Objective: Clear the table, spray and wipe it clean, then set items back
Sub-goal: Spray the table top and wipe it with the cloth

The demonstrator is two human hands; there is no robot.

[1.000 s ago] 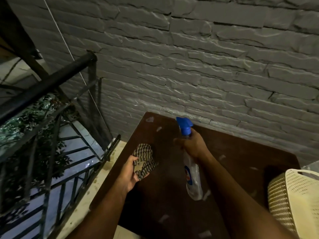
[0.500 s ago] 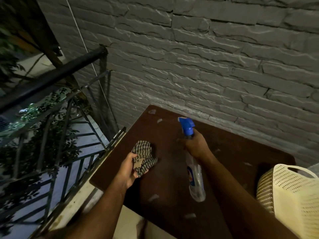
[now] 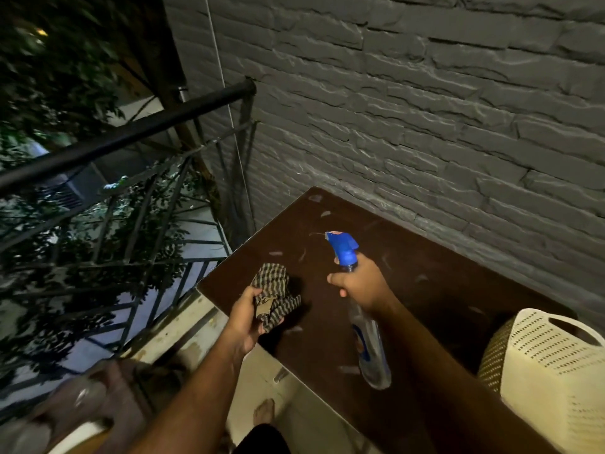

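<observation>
A dark brown table (image 3: 425, 290) stands against a grey brick wall, its top dotted with pale smears. My right hand (image 3: 363, 283) grips a clear spray bottle (image 3: 370, 348) by the neck, its blue trigger head (image 3: 342, 245) pointing left over the tabletop. My left hand (image 3: 244, 317) holds a crumpled checked cloth (image 3: 273, 290) above the table's near left corner. The bottle hangs tilted, its base toward me.
A cream perforated plastic basket (image 3: 550, 368) sits at the table's right end. A black metal railing (image 3: 124, 139) runs along the left, with leafy branches beyond it. The grey brick wall (image 3: 425, 109) backs the table. My bare foot (image 3: 263, 411) shows on the pale floor below.
The view has swung left and down, showing more railing and floor. Both hands keep their hold on the cloth and the bottle, which has shifted slightly over the table.
</observation>
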